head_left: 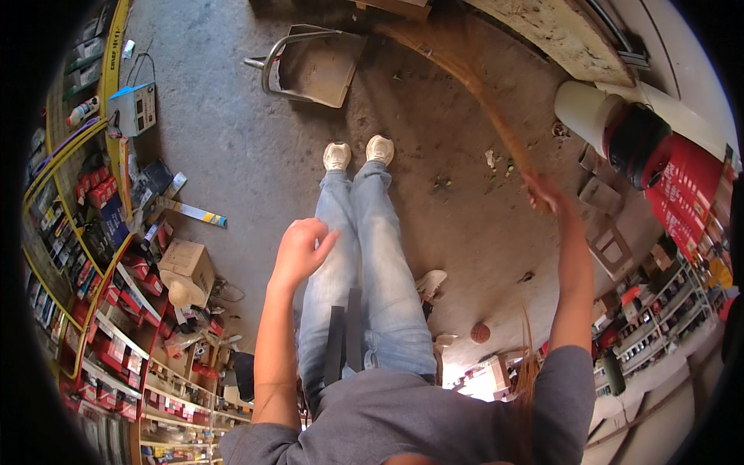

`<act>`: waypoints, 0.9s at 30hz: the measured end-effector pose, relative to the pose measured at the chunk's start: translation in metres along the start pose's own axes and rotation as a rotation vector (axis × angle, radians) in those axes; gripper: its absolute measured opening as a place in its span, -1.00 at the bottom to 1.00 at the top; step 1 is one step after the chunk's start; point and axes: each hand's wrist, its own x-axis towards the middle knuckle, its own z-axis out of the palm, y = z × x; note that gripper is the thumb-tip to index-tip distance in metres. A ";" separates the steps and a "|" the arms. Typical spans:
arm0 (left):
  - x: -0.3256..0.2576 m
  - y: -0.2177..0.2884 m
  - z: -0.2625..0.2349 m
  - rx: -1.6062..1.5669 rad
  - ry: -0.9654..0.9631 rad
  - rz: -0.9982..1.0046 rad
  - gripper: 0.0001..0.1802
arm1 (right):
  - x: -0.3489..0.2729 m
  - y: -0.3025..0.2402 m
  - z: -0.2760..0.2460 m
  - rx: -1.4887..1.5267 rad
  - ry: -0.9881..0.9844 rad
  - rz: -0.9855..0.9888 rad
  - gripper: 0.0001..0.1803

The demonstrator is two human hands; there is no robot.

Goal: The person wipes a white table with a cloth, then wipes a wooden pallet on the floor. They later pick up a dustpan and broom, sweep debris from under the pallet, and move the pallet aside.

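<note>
My right hand point(545, 194) is closed around the lower end of a long wooden-looking broom point(496, 112). The broom slants away to the upper left, and its far brown end is blurred above the floor. In front of my thighs hangs my left hand point(301, 246), fingers curled in and thumb sticking out; it shows nothing in its grasp. Beyond my shoes lies a flat grey, dustpan-like scoop point(329, 71) with a bent metal tube handle. Small scraps of debris point(490, 160) are scattered on the concrete between the broom and my feet.
Crowded shelves point(116, 310) line the left side, beside a cardboard box point(186, 267) and a blue-topped electrical unit point(136, 108). At right stand a whitish bucket point(580, 112) and a black bucket point(637, 146). A small basketball point(480, 332) rests on the floor behind me.
</note>
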 end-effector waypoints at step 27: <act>0.100 -0.183 -0.106 0.372 0.702 -0.135 -0.72 | -0.193 0.090 0.221 0.322 0.078 -0.170 -0.64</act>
